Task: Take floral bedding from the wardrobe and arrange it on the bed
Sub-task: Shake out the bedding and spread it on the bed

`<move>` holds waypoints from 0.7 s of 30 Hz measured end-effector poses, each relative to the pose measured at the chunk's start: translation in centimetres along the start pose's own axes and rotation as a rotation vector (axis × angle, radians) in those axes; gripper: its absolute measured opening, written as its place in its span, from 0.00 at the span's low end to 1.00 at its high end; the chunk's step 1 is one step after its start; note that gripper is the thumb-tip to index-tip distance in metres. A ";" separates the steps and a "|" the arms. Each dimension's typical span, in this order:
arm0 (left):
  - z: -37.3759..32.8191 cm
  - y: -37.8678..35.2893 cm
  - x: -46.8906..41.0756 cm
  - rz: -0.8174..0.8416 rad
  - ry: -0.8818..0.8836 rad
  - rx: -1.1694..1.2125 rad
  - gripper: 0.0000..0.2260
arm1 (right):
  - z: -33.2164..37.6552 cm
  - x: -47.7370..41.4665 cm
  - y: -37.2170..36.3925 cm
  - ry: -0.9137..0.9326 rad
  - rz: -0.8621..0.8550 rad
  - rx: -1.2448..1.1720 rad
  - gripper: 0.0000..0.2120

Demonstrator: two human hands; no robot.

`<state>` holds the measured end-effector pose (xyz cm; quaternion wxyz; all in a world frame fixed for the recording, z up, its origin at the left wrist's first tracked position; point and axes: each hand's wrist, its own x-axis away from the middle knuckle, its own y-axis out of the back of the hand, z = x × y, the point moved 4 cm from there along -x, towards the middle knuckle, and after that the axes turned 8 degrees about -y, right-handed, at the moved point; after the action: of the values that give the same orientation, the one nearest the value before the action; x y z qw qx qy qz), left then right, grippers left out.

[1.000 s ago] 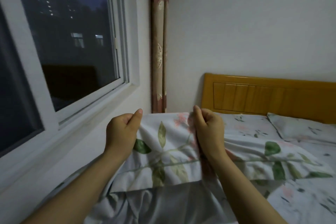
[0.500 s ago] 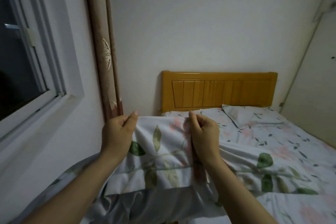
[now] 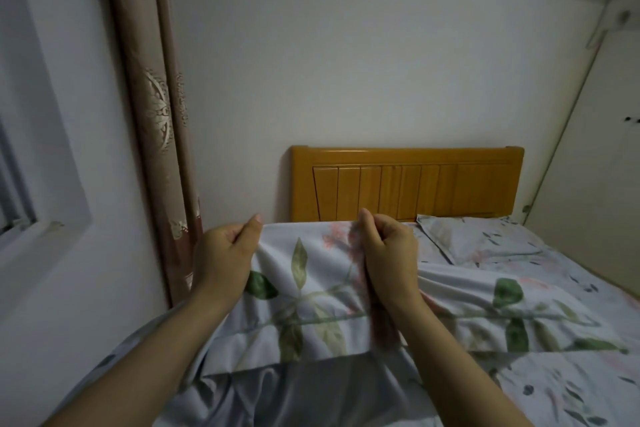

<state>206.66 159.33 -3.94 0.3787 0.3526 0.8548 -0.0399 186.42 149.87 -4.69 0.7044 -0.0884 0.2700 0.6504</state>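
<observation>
Pale floral bedding (image 3: 311,291) with green leaves, top edge raised, draped over the bed (image 3: 571,295).

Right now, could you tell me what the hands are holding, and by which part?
Both hold the floral quilt by its raised top edge: the left hand pinches the left corner, the right hand grips a bunched section further along.

headboard (image 3: 407,184): glossy wood | floral bedding (image 3: 311,288): smooth matt cloth | curtain (image 3: 156,114): patterned cloth
</observation>
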 end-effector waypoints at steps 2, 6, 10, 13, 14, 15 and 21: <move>2.3 -1.0 -2.4 0.009 -0.016 0.017 0.24 | -0.9 -2.1 -2.0 -0.012 -0.008 0.000 0.22; 6.8 -2.5 -8.1 0.023 -0.043 0.022 0.25 | -2.3 -6.4 -7.1 -0.023 -0.055 0.022 0.22; 11.2 -3.9 -14.9 0.078 -0.068 0.069 0.24 | -2.8 -11.1 -11.7 -0.063 -0.100 0.046 0.22; 14.2 -5.3 -19.4 0.107 -0.097 0.100 0.24 | -3.4 -14.4 -14.7 -0.066 -0.139 0.059 0.22; 15.3 -6.0 -20.8 0.115 -0.103 0.109 0.24 | -3.9 -15.6 -15.8 -0.068 -0.148 0.068 0.22; 16.2 -6.5 -21.9 0.121 -0.099 0.119 0.24 | -4.3 -16.5 -16.6 -0.070 -0.158 0.074 0.22; 22.5 -11.7 -28.3 0.176 -0.090 0.160 0.25 | -8.0 -23.3 -21.3 -0.072 -0.215 0.112 0.22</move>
<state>226.37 126.86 -3.15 0.3894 0.4533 0.7967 -0.0902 204.64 122.85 -4.70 0.7833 -0.0539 0.2692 0.5578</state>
